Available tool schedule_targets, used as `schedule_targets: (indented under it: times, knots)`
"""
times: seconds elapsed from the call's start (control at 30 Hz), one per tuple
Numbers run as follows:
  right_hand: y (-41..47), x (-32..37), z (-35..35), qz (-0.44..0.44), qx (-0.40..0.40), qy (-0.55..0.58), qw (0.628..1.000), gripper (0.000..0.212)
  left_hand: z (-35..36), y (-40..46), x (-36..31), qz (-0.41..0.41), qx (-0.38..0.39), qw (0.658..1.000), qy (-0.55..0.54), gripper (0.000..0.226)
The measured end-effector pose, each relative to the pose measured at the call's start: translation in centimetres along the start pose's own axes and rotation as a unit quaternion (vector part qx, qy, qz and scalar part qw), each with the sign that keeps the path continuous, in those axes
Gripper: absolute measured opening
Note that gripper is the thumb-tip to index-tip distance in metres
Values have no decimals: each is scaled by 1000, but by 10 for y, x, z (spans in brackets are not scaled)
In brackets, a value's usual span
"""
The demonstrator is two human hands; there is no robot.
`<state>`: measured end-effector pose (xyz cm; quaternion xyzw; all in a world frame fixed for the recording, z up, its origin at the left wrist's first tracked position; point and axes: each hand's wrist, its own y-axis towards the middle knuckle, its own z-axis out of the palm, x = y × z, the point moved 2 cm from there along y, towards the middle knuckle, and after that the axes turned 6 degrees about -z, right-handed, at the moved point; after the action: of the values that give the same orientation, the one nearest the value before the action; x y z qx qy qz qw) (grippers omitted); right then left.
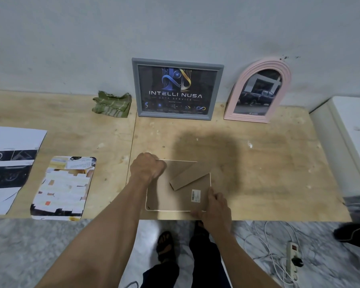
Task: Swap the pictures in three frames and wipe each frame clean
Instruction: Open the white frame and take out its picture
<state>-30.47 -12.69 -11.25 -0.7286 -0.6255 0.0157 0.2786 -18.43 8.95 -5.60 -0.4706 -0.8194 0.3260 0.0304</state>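
Plywood makes the wide table (258, 163), and on it everything is spread. Against the wall stand a grey frame (136, 88) with a dark poster and, to its right, a pink arched frame (287, 80). At the left lie a large printed sheet (10, 163) and a smaller rounded picture (62, 188); a green cloth (112, 104) waits near the grey frame.

Near the front edge the third frame (164, 198) lies face down, its cardboard back up, with the stand flap (190, 177) across it. The left hand (148, 169) is curled at its far left corner, but what it pinches I cannot tell. The right hand (214, 204) grips the near right corner.

I judge this frame light and stiff, its front pane probably fragile, so holding it by the edges is safest.
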Motion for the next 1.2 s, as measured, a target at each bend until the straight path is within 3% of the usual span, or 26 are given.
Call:
schedule_targets:
  times: [0.17, 0.33, 0.47, 0.57, 0.67, 0.77, 1.07, 1.2]
  knots:
    - [0, 1, -4, 5, 10, -8, 1000, 99, -1, -11, 2, 10, 1, 999, 53, 38]
    - [2, 4, -6, 6, 19, -7, 1000, 99, -6, -19, 3, 11, 0, 999, 46, 36]
    - [2, 8, -9, 14, 19, -6, 1000, 95, -5, -13, 12, -11, 42, 999, -13, 31]
    - [2, 8, -9, 16, 19, -4, 1000, 95, -2, -8, 23, -9, 63, 996, -58, 42]
    - [2, 7, -8, 16, 16, 0, 1000, 96, -3, 1, 37, -15, 126, 977, -173, 58]
    - [1, 7, -8, 16, 13, 10, 1000, 96, 0, 6, 47, -10, 157, 948, -278, 50]
    - [1, 3, -6, 0, 14, 6, 1000, 97, 21, 4, 53, -49, 98, 929, -354, 44]
    - [3, 4, -5, 4, 14, 10, 1000, 92, 33, 4, 69, -96, 45, 906, -410, 18]
